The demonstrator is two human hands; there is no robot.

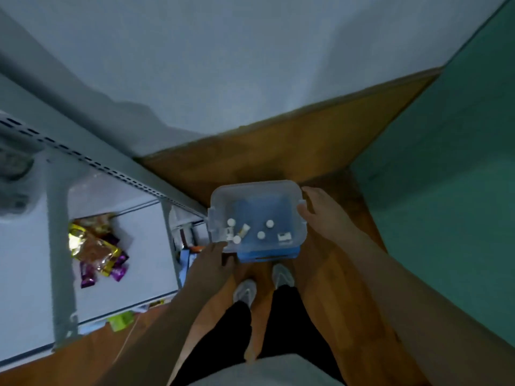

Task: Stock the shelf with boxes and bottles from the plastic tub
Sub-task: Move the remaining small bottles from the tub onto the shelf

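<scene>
A person stands looking straight down at a translucent rectangular plastic tub (257, 215) held out at 12 o'clock from their grey shoes (263, 284), above a blue step or stool (267, 254) on the brown wooden floor (278, 146). The left hand (213, 264) meets the tub's near corner at 7 o'clock, fingers curled at the rim, though blur hides how firmly it grips. The right hand (320, 211) lies against the tub's side at 3 o'clock, thumb and fingers wrapped at the edge.

Inside the tub, several small bottles with round white caps (269, 223) stand apart from each other across the blue-tinted bottom, and a small white box (284, 237) lies toward 4 o'clock. A tilted pale bottle (244, 230) lies near the middle.

At 9 o'clock from the tub stands a grey metal shelf (145, 246) with slotted uprights. On it lies a heap of gold, brown and purple foil snack packets (97, 250). A green packet (121, 320) sits at the shelf's lower edge.
</scene>
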